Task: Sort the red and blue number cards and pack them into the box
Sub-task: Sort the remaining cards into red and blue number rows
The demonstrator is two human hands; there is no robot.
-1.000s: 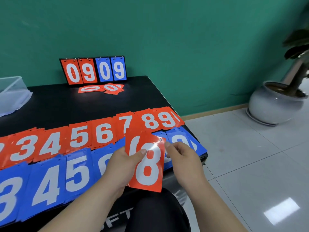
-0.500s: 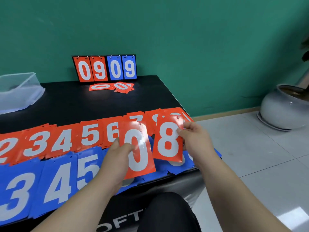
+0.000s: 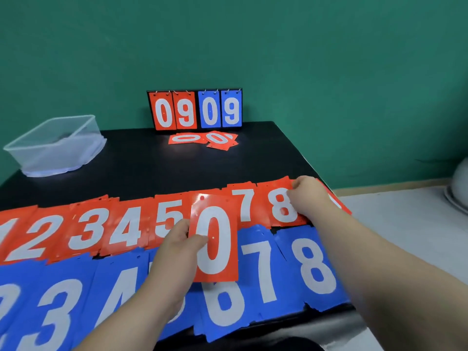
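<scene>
The left grip (image 3: 177, 249) pinches a glossy red rectangular card with a white 0 (image 3: 215, 239) by its left edge; under it lie the row of red number cards (image 3: 101, 229) and, nearer, the row of blue number cards (image 3: 278, 269) on the black counter (image 3: 152, 168); to its right the right grip (image 3: 309, 196), fingers curled, clasps the red 8 card (image 3: 278, 206); the clear plastic box (image 3: 50, 145) stands well beyond, to its left.

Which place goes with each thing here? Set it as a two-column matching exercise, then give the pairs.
1 red 0 card
2 clear box
3 scoreboard
4 right hand

A far left of the table
B on the red 8 card
C in the left hand
D at the table's back edge

Pairs: 1-C, 2-A, 3-D, 4-B
</scene>
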